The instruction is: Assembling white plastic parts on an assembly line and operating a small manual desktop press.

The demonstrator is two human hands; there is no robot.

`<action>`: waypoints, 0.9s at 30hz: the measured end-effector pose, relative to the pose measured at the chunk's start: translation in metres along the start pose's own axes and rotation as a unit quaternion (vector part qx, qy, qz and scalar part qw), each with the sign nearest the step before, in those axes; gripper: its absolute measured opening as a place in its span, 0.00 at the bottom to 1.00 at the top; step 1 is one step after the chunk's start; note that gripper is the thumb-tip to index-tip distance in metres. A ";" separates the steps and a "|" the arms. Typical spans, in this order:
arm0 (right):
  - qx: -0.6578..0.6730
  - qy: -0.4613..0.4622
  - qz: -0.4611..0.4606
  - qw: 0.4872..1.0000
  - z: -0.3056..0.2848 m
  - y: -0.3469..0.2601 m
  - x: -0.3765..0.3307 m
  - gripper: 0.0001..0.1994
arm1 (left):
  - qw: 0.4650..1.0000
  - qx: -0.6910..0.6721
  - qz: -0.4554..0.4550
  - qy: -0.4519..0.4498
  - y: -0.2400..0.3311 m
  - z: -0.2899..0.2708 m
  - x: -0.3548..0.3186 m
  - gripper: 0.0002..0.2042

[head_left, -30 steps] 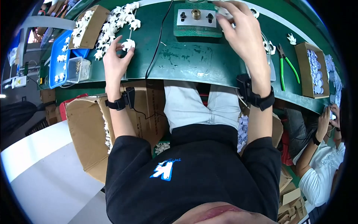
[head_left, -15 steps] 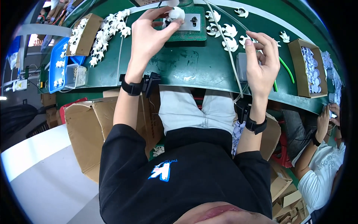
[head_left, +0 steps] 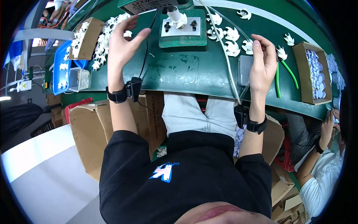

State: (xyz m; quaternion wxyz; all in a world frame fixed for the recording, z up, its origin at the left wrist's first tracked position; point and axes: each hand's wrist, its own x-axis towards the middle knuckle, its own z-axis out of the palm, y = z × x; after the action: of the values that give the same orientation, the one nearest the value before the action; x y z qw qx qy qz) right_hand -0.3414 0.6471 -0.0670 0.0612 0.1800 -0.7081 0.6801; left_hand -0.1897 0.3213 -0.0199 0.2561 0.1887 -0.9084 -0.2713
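Note:
My left hand [head_left: 123,46] hovers over the bench left of the green press base [head_left: 182,43], its fingers spread and nothing in them. A white fan wheel [head_left: 181,19] with curved blades sits on the press's pale metal plate [head_left: 182,31], directly under the white cylindrical press head [head_left: 173,14]. Over the right side of the bench, my right hand [head_left: 263,67] is raised with its fingers loosely bent and the thumb apart; no object shows in it. Close to its fingertips lies another white fan wheel [head_left: 247,47].
More fan wheels [head_left: 232,34] lie right of the press; others fill a cardboard box [head_left: 97,33] at left. Green-handled pliers [head_left: 290,74] and a box [head_left: 325,98] of whitish discs lie right. A pale cable [head_left: 228,63] crosses the bench. A co-worker's hand [head_left: 326,128] is far right.
My left hand has let go of the white piece at the press and drawn back left. The press head now shows above the fan wheel. My right hand has barely moved.

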 end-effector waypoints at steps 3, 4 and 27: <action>-0.035 0.001 -0.018 0.999 0.002 -0.003 -0.002 0.10 | 0.990 0.141 -0.019 -0.007 -0.072 -0.021 -0.007 0.23; -0.035 0.000 -0.022 0.999 0.004 -0.009 -0.003 0.10 | 0.975 0.224 -0.008 -0.005 -0.080 -0.021 -0.006 0.22; -0.229 -0.138 -0.195 0.944 0.048 -0.043 0.024 0.20 | 0.969 -0.243 -0.025 -0.020 0.032 -0.008 -0.025 0.26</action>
State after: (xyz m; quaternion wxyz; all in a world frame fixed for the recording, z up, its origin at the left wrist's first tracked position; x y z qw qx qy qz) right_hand -0.3412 0.5954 -0.0217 0.1337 0.3877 -0.7972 0.4430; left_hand -0.1720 0.3552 -0.0044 0.2689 0.1377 -0.8152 -0.4941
